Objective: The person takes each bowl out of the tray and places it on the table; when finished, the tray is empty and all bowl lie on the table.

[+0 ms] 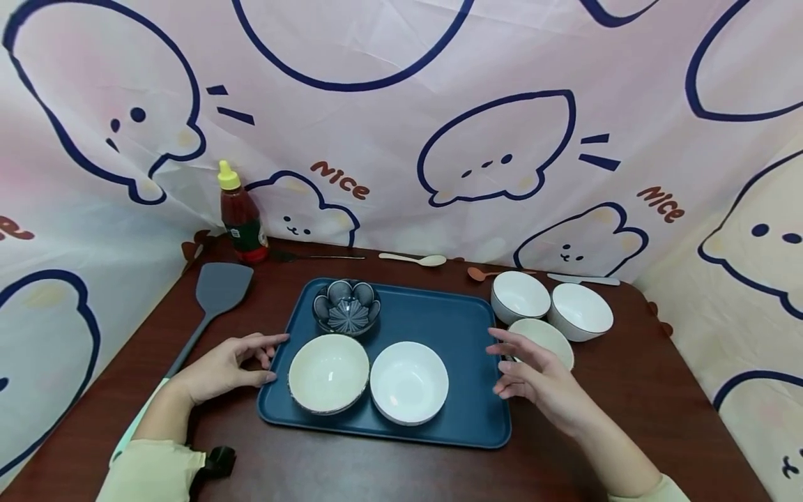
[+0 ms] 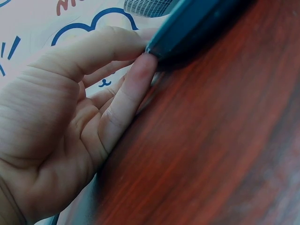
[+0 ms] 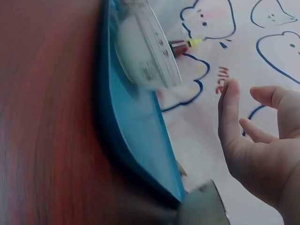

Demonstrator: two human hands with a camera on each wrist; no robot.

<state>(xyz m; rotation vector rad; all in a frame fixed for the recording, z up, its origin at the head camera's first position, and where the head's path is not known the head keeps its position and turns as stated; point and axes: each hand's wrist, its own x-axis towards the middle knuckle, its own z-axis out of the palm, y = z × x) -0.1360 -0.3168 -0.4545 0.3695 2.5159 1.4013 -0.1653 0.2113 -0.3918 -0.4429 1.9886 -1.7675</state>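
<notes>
Head view forward-down, wrist views close; tray (image 1: 470,341) shared.

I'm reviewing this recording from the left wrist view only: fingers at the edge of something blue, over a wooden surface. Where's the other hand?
Observer: The right hand is at the right side of the blue tray; in the right wrist view its fingertips stand apart from it.

Operator: What's on the tray?

Observer: Three bowls: a dark flower-shaped bowl behind, a cream bowl front left, a white bowl beside that.

Operator: Anything tall nearby?

Observer: A red bottle with a yellow cap stands at the back left.
</notes>
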